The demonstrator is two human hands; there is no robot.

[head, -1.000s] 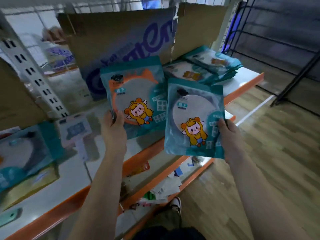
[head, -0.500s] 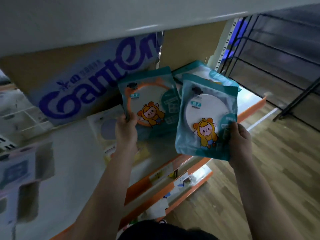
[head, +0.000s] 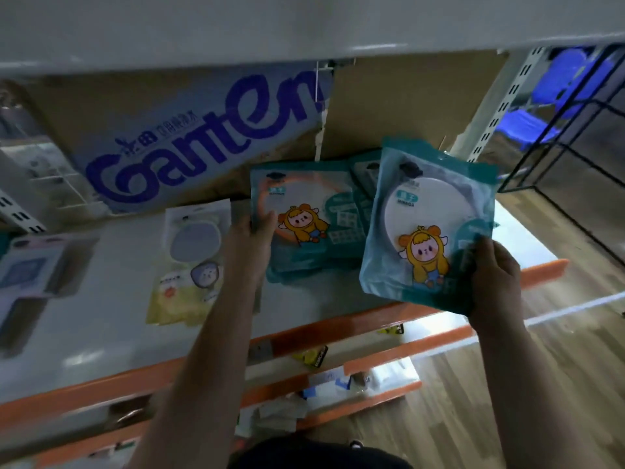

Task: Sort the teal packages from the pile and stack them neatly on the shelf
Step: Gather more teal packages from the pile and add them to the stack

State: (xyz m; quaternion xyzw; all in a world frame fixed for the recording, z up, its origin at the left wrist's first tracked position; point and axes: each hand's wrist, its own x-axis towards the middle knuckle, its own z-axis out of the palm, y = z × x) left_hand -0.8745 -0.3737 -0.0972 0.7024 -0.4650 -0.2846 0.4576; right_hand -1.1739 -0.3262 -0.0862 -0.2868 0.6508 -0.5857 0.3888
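here, the left hand [head: 252,238] grips the left edge of a teal package with an orange ring [head: 304,211]. that package lies flat over a stack of teal packages [head: 291,270] at the back right of the shelf [head: 101,333]. whether it already rests on the stack or sits just above it, i cannot tell. the right hand [head: 493,279] pinches the lower right corner of a second teal package [head: 422,214], the one with a white round mirror inside. it holds this one in the air, tilted a little, just right of the stack and over the shelf's orange front edge. so both hands are closed on packages.

left of the left hand a pale yellow package [head: 189,265] lies flat on the shelf, and further left is a blurred grey one [head: 37,265]. behind them leans a cardboard panel [head: 203,143] printed with big blue letters. a black wire rack [head: 575,147] stands to the right, above the wooden floor [head: 524,401].
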